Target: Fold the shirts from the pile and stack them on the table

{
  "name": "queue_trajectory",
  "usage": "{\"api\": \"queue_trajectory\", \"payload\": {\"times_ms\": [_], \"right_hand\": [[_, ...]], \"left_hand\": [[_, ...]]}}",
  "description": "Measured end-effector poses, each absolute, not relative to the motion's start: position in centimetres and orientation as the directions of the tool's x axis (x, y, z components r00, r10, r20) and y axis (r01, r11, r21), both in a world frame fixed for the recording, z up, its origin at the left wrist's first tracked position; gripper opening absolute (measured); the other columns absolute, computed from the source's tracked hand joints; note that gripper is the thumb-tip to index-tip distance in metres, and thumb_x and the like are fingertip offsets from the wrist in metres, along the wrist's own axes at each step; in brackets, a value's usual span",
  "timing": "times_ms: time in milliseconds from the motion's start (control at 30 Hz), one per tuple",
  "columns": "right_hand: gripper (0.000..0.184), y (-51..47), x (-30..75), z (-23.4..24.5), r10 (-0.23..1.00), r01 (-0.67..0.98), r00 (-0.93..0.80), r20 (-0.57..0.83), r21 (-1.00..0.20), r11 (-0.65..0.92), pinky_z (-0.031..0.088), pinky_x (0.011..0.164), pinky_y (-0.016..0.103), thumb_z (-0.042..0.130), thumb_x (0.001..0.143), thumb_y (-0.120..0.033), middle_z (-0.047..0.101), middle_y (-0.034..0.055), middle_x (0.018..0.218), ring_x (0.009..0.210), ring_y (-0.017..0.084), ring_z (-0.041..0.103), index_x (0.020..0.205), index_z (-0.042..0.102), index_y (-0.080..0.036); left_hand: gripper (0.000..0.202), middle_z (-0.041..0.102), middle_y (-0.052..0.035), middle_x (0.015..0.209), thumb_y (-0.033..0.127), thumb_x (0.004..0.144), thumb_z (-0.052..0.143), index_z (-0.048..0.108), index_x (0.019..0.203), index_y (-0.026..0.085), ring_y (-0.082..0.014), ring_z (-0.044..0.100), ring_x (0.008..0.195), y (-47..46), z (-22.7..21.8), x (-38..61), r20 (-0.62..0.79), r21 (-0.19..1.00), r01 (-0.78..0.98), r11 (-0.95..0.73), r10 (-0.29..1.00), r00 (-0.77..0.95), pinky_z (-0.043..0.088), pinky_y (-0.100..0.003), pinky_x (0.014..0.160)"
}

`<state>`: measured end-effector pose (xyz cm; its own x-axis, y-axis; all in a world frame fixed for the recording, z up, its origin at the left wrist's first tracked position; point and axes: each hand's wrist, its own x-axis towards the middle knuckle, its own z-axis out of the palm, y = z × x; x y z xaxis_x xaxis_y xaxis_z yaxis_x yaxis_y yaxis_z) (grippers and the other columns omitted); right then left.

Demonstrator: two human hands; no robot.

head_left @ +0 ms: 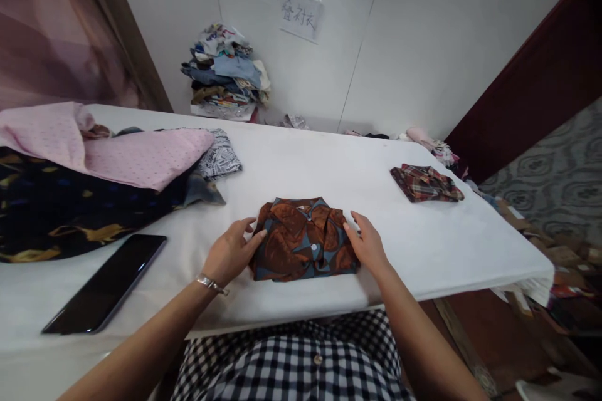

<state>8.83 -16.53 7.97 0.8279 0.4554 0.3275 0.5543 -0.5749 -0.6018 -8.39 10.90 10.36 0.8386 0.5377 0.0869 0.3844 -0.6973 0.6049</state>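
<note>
A folded brown shirt [286, 244] with blue-grey patches and pale buttons lies flat on the white-covered table, its collar pointing away from me. My left hand [230, 250], with a silver band at the wrist, is at the shirt's left side, fingers apart and thumb over its edge. At the opposite side, my right hand [367, 243] has its thumb by the shirt's edge and its fingers spread. Neither hand appears closed around the cloth. The undersides of the fingers are partly hidden.
A folded plaid shirt [427, 183] lies at the table's right. Pink and dark patterned clothes [145, 153] are heaped on the left, with a black phone [110, 282] in front. Behind the white table [305, 156] stands a clothes pile [230, 72], beside a handwritten wall sign [301, 15].
</note>
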Motion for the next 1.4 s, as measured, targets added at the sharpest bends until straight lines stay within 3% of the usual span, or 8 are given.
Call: {"api": "queue_trajectory", "payload": {"times_ms": [200,400,533,667,800,900,1200,1400], "right_hand": [[0.044,-14.5,9.2,9.6,0.556,0.691,0.714,0.424,-0.551,-0.468,0.039,0.106,0.042,0.046,0.09,-0.041,0.056,0.0117,0.13,0.123,0.023,0.05,0.128,0.055,-0.019],[0.051,-11.1,12.1,8.8,0.617,0.599,0.764,0.19,-0.564,-0.569,0.044,0.098,0.044,0.054,0.085,-0.039,0.061,0.0124,0.124,0.113,0.026,0.057,0.131,0.052,-0.017],[0.036,-10.5,13.1,7.5,0.6,0.621,0.757,0.259,-0.569,-0.538,0.045,0.096,0.039,0.055,0.083,-0.025,0.066,0.0073,0.115,0.107,0.022,0.059,0.118,0.062,-0.021],[0.029,-10.8,13.3,7.2,0.548,0.615,0.774,0.317,-0.58,-0.534,0.045,0.095,0.039,0.052,0.084,-0.023,0.068,0.0078,0.107,0.102,0.022,0.06,0.109,0.066,-0.019],[0.038,-12.1,13.0,7.7,0.54,0.568,0.796,0.274,-0.646,-0.51,0.043,0.099,0.042,0.052,0.086,-0.039,0.065,0.0098,0.117,0.11,0.023,0.058,0.116,0.063,-0.018],[0.043,-14.1,11.7,8.5,0.468,0.573,0.808,0.359,-0.663,-0.481,0.042,0.1,0.046,0.05,0.087,-0.046,0.062,0.0114,0.122,0.115,0.025,0.055,0.118,0.061,-0.019],[0.048,-19.6,5.7,7.6,0.723,0.796,0.546,0.424,-0.531,-0.29,0.038,0.106,0.052,0.062,0.083,-0.036,0.052,0.0098,0.135,0.128,0.027,0.044,0.129,0.054,-0.026],[0.026,-19.1,6.0,6.3,0.732,0.827,0.505,0.456,-0.498,-0.261,0.042,0.104,0.053,0.051,0.089,-0.024,0.059,0.0093,0.128,0.127,0.026,0.047,0.109,0.067,-0.024]], "left_hand": [[0.044,0.069,-0.0045,0.09,0.056,0.083,0.04,0.066,0.09,0.022,-0.0197,0.062,0.075,11.6,11.8,-6.2,0.075,0.518,0.416,-0.748,0.524,0.849,0.042,-0.03,0.065],[0.048,0.071,-0.0093,0.084,0.061,0.081,0.041,0.068,0.079,0.022,-0.0239,0.064,0.075,11.4,11.5,-2.1,-0.047,0.413,0.439,-0.798,0.462,0.885,0.041,-0.031,0.061],[0.038,0.069,-0.0062,0.079,0.049,0.082,0.044,0.066,0.072,0.02,-0.0212,0.062,0.074,10.0,11.0,-1.0,0.005,0.57,0.35,-0.744,0.429,0.903,0.042,-0.03,0.066],[0.041,0.068,-0.0027,0.073,0.053,0.081,0.044,0.065,0.068,0.019,-0.0187,0.061,0.07,9.8,11.0,-1.2,-0.032,0.737,0.33,-0.59,0.457,0.889,0.042,-0.028,0.065],[0.046,0.068,-0.002,0.072,0.059,0.082,0.041,0.066,0.078,0.021,-0.0178,0.058,0.069,11.6,11.6,-3.7,0.026,0.698,0.388,-0.601,0.563,0.826,0.038,-0.027,0.062],[0.047,0.061,-0.0003,0.06,0.059,0.081,0.041,0.062,0.068,0.02,-0.0161,0.054,0.061,12.3,12.2,-6.9,-0.005,0.661,0.453,-0.598,0.6,0.8,0.035,-0.026,0.058],[0.03,0.065,-0.0027,0.087,0.048,0.074,0.06,0.065,0.089,0.023,-0.0161,0.057,0.069,7.5,10.6,-12.6,-0.055,0.683,0.364,-0.633,0.453,0.89,0.044,-0.029,0.066],[0.025,0.058,-0.0002,0.07,0.041,0.084,0.047,0.059,0.076,0.02,-0.014,0.053,0.066,6.0,11.3,-10.8,0.068,0.781,0.256,-0.569,0.486,0.871,0.04,-0.026,0.062]]}}
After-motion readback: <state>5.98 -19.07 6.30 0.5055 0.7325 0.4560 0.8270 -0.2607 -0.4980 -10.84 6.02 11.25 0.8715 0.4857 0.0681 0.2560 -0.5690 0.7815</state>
